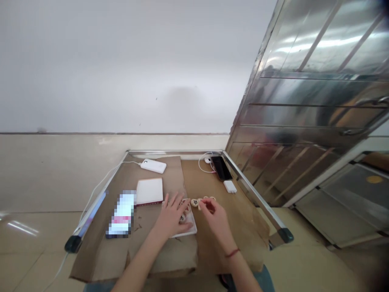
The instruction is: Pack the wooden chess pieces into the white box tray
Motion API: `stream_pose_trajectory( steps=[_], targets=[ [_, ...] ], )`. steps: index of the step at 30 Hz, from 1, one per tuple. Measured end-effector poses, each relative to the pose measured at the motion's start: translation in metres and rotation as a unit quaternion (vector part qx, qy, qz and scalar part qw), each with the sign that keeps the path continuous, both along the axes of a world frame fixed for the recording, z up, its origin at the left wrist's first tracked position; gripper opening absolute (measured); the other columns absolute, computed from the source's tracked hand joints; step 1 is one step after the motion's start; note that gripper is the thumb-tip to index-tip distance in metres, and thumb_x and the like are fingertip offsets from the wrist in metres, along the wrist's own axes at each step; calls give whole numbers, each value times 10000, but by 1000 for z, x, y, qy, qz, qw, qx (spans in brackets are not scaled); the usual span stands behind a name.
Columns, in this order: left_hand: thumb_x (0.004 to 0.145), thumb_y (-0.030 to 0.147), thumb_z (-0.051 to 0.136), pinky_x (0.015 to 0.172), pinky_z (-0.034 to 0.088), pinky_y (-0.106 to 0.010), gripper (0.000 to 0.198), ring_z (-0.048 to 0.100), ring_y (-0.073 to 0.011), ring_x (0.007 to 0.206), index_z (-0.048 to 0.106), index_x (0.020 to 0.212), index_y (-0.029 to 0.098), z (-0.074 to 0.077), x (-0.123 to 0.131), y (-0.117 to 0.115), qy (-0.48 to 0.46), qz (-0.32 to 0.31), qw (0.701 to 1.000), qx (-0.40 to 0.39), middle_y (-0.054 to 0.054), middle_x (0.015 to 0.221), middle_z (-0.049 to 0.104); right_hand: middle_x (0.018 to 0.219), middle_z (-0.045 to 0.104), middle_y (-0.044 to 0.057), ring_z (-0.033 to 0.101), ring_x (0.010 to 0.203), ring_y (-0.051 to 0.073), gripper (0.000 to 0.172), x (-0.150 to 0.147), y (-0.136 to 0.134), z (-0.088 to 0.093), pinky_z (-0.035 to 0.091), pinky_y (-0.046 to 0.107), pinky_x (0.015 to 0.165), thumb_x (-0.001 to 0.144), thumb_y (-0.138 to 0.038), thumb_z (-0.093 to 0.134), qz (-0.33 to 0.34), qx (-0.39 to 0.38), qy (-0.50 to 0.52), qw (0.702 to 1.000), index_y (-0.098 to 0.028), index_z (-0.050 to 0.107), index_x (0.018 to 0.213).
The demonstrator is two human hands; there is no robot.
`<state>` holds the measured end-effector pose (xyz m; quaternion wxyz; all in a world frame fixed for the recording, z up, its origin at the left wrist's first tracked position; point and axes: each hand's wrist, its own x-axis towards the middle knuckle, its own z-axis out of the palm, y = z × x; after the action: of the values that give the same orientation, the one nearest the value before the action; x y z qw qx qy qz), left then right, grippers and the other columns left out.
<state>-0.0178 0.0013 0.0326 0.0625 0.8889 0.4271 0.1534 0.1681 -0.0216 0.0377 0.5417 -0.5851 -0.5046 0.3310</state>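
My left hand (174, 217) lies spread over a white open box (191, 228) that holds several round wooden pieces with characters on them. Its fingers are apart, resting over the pieces. To the right of the box, a round piece (195, 202) sits on the brown cardboard (212, 239), with several more in a row beside it. My right hand (212, 211), with a red string at the wrist, is at this row. Its thumb and index finger are pinched on a round piece, partly hidden by the fingertips.
A white box lid (149, 191) and a lit phone (122, 214) lie at the left. Behind are a white power bank (153, 166) with a cable, a black phone (221, 168), earphones (207, 160) and a white charger (230, 186). A metal rail (252, 190) edges the table.
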Motion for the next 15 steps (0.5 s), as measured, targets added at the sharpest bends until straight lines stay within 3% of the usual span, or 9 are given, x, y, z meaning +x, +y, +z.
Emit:
stream_pose_trajectory(
  steps=[2, 5, 8, 15],
  targets=[
    [761, 515, 658, 1128, 227, -572, 759, 357, -298, 1350, 363, 1412, 257, 6, 2, -8, -37, -20, 999, 5, -110, 1441, 438, 776, 683, 66, 626, 729, 209, 365, -9, -15, -2, 505, 324, 693, 720, -528, 661, 28, -5, 50, 998, -172, 641, 800],
    [861, 340, 590, 1066, 402, -420, 539, 485, -217, 1253, 419, 1369, 279, 10, 8, -22, -105, -39, 994, -21, -78, 1364, 522, 813, 682, 68, 632, 753, 208, 339, -19, -29, -5, 519, 317, 687, 728, -489, 682, 64, -13, 109, 992, -172, 629, 837],
    [896, 226, 530, 1005, 465, -337, 380, 561, -177, 1158, 519, 1274, 260, 11, 12, -32, -151, -29, 986, -71, -57, 1275, 595, 856, 679, 64, 650, 777, 210, 329, -24, -35, -10, 542, 321, 688, 711, -447, 709, 60, -17, 157, 986, -189, 601, 883],
    [863, 242, 553, 939, 502, -351, 293, 589, -189, 1067, 599, 1152, 256, 10, 10, -37, -208, 5, 973, -97, -59, 1161, 615, 852, 664, 47, 653, 749, 189, 381, -19, -33, -22, 555, 301, 650, 668, -463, 744, -6, -8, 203, 979, -193, 593, 891]
  ],
)
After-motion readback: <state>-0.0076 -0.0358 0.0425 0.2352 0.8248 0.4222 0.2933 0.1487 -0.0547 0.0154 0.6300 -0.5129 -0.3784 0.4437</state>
